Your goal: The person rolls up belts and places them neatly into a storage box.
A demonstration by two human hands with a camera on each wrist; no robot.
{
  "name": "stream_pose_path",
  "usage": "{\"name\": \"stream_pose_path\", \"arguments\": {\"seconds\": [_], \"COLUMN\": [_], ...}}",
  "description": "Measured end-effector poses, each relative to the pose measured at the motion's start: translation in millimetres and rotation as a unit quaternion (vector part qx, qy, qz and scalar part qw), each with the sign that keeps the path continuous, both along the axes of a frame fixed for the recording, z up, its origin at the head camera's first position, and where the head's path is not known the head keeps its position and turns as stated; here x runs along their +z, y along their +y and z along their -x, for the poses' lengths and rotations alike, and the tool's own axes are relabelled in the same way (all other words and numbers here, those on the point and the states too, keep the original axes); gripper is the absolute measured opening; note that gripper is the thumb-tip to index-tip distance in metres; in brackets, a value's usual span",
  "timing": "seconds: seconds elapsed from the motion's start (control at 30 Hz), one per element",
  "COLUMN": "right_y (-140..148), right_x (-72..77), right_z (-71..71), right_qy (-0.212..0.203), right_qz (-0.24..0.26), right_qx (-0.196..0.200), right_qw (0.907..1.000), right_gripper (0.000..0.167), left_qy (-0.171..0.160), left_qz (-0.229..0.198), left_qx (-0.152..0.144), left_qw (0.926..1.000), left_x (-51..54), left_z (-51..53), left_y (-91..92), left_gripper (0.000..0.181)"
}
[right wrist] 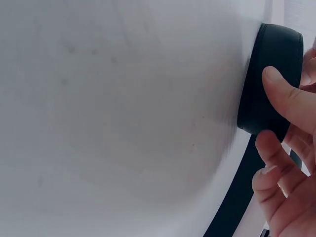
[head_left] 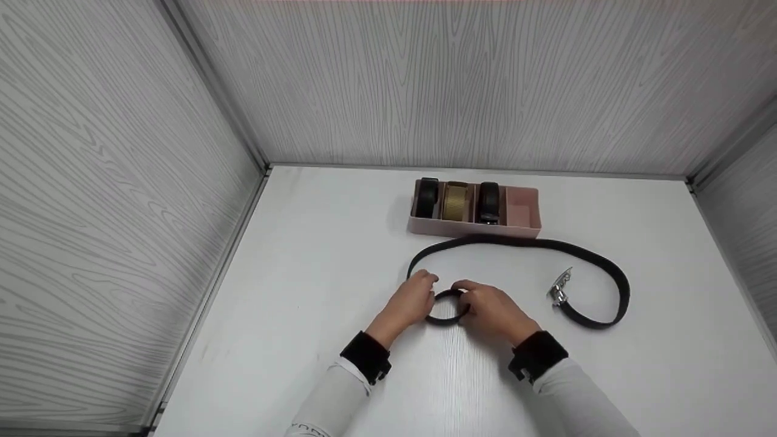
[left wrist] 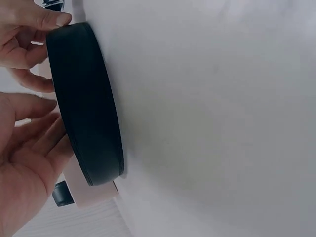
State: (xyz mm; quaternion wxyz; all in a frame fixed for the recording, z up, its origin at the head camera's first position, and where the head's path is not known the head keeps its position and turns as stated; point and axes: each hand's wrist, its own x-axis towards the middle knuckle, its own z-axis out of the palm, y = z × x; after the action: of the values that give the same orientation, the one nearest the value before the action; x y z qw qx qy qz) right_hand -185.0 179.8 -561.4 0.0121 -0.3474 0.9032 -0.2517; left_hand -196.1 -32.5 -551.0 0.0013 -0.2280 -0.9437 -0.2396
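A black leather belt lies on edge on the white table. One end is rolled into a round coil, and the strap sweeps behind it and curves round to a silver buckle at the right. My left hand holds the coil's left side, its fingertips meeting the band in the left wrist view. From the right, my right hand grips the coil. Its thumb presses the outer face in the right wrist view, with other fingers curled close by.
A pink divided box stands behind the belt. Its compartments hold a black rolled belt, a tan one and a dark one; the rightmost compartment shows its bare floor. Wood-grain panels enclose the table.
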Motion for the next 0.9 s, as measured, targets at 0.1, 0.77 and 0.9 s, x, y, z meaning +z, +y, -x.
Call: {"name": "stream_pose_path", "arguments": {"seconds": [0.1,0.77,0.9], "right_y": [0,-14,-15], "right_x": [1.1,3.7,5.1], "right_z": [0.5,8.6,12.5], "right_qy": [-0.004,0.032,0.038], "right_qz": [0.0,0.013,0.014], "right_qx": [0.002,0.085,0.095], "right_qw": [1.0,0.9958,0.9947], "right_gripper": [0.019,0.024,0.023], "left_qy": [0.055,-0.056,-0.087], "left_qz": [0.017,-0.012,-0.005], "left_qx": [0.09,0.081,0.072], "left_qw": [0.9943,0.9951,0.9937], "left_x": [-0.7,1.0,3.4], "left_z": [0.7,4.6,2.8], "left_y": [-7.8,4.9,7.3], "left_gripper": [0.025,0.012,0.021]}}
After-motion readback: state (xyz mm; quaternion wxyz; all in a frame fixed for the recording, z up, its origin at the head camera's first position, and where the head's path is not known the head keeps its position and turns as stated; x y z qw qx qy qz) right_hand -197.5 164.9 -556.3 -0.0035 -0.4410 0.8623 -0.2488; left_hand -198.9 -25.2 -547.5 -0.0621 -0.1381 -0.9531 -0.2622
